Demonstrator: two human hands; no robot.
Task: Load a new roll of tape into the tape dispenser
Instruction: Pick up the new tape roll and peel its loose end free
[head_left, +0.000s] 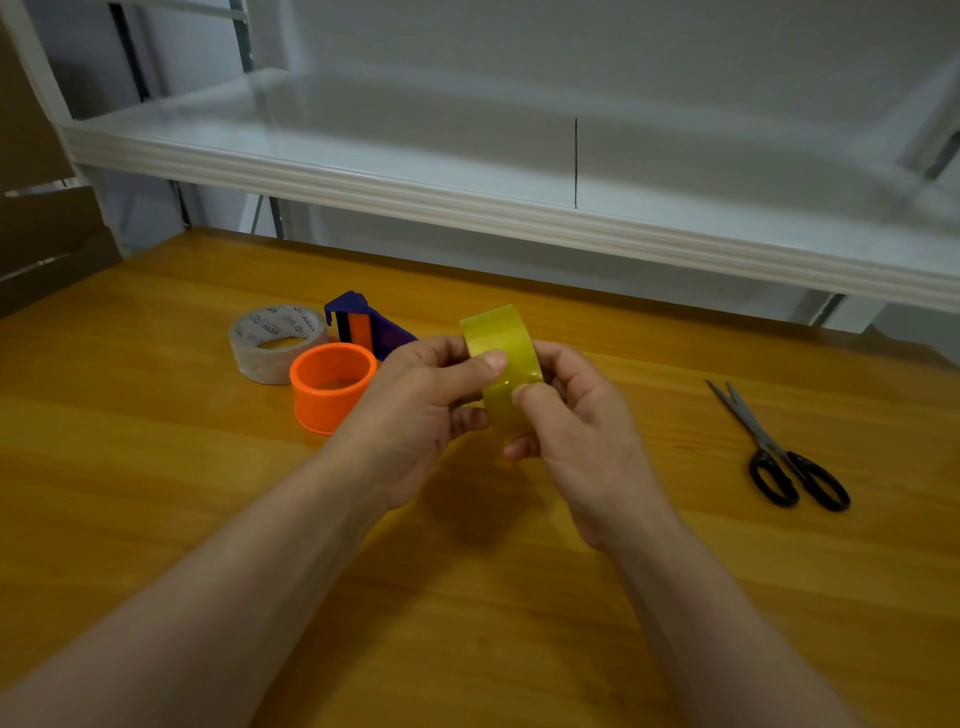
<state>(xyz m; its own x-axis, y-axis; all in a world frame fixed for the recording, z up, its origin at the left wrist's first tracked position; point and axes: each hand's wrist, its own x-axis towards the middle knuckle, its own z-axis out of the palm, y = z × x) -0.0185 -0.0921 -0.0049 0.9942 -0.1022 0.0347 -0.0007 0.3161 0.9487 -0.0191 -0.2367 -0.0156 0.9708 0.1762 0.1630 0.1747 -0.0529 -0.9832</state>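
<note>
The fingers (491, 361) of the left hand (415, 410) curl round the yellow tape roll (498, 332), with the thumb flat on its shiny outer band. The fingers of the right hand (582, 431) pinch the same roll from the other side, thumb tip pressed lower on the band. The roll is held up on its edge above the middle of the desk (519, 597). It is round, smooth and see-through yellow.

At nine o'clock from the roll sits an orange ring (332, 400), a short hollow plastic tube with its open end up. At ten o'clock, just behind the ring, is the tape dispenser (387, 332). It is dark blue plastic with an orange and black part, and the left hand hides some of it. Farther out at nine o'clock lies a clear tape roll (260, 358) with printed letters inside, right beside the ring. At four o'clock, well apart, lie black-handled scissors (774, 452), blades nearly together. The desk is stripy brown wood. At twelve o'clock a white shelf (467, 208) runs across.
</note>
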